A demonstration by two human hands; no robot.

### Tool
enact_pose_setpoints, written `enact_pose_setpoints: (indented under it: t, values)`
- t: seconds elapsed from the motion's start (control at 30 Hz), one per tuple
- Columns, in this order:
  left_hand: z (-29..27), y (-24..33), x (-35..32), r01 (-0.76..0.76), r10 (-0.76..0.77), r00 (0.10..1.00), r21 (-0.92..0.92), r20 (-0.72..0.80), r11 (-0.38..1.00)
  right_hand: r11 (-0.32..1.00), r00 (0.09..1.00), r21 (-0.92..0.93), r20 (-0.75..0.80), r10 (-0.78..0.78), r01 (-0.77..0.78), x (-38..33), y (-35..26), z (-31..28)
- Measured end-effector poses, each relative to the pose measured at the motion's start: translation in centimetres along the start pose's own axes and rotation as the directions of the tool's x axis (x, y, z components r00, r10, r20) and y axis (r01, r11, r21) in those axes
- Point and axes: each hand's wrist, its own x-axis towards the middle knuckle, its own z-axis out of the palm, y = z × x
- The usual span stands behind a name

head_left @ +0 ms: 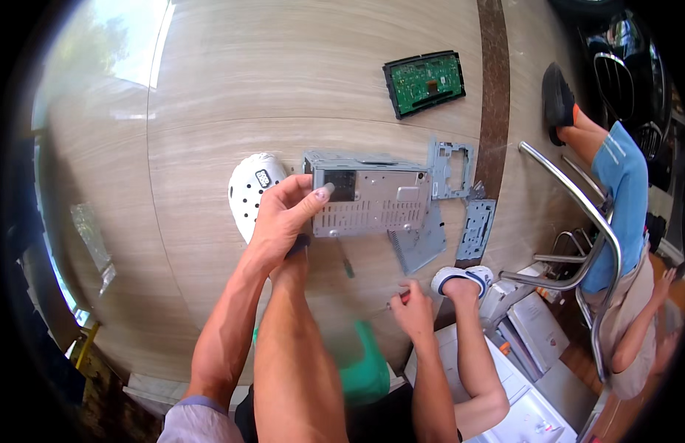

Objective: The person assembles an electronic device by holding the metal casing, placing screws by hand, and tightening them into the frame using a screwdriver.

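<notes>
Left hand (pixel 285 210) grips metal unit (pixel 383 196) at nine-o'clock end, thumb across face; right hand (pixel 415 314), unit's five o'clock, curls round red tool (pixel 405 297).

Floor (pixel 283 74): pale tile, dark brown strip (pixel 493 74) down the right side. Clear wrapper (pixel 93 240) lying far left. Right side: metal-tube chair (pixel 577 192), person (pixel 624 210) in blue denim and a black shoe (pixel 558 103) by it. Lower right, grey-white boxes (pixel 536 332). Green plastic item (pixel 366 376) low centre, partly hidden.
</notes>
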Motion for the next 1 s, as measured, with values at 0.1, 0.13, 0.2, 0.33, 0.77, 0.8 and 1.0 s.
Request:
enact_pose_setpoints:
  t: [0.1,0.13,0.2,0.33,0.77,0.8,1.0]
  values:
    - [-1.3,0.2,0.9,-0.03,0.03,0.999,0.008,-0.025,1.0,0.972,0.992,-0.197,0.046,-0.119,0.125,3.5,-0.3,4.9]
    - [-1.7,0.0,1.9,-0.102,0.103,0.994,0.018,-0.041,0.995,0.973,0.988,-0.173,0.019,-0.151,0.152,5.8,-0.5,6.5]
    - [0.1,-0.9,-0.7,-0.093,0.096,0.988,0.035,-0.119,0.995,0.976,0.986,-0.151,0.087,-0.145,0.157,4.4,1.0,6.7]
    - [0.9,-1.5,-0.4,-0.17,0.17,0.977,0.009,-0.13,0.985,0.985,0.996,-0.153,0.048,-0.077,0.083,4.9,0.3,7.1]
    - [1.5,-3.9,0.7,-0.303,0.318,0.919,0.097,-0.233,0.948,0.992,0.949,0.042,-0.298,-0.102,0.12,2.4,0.9,3.7]
    - [1.1,-3.7,0.3,-0.307,0.33,0.911,0.128,-0.249,0.943,0.993,0.953,0.047,-0.29,-0.091,0.109,2.4,1.3,3.5]
    - [2.0,-3.7,0.5,-0.321,0.352,0.904,0.16,-0.241,0.933,0.976,0.894,0.21,-0.446,0.039,0.062,4.4,6.0,0.5]
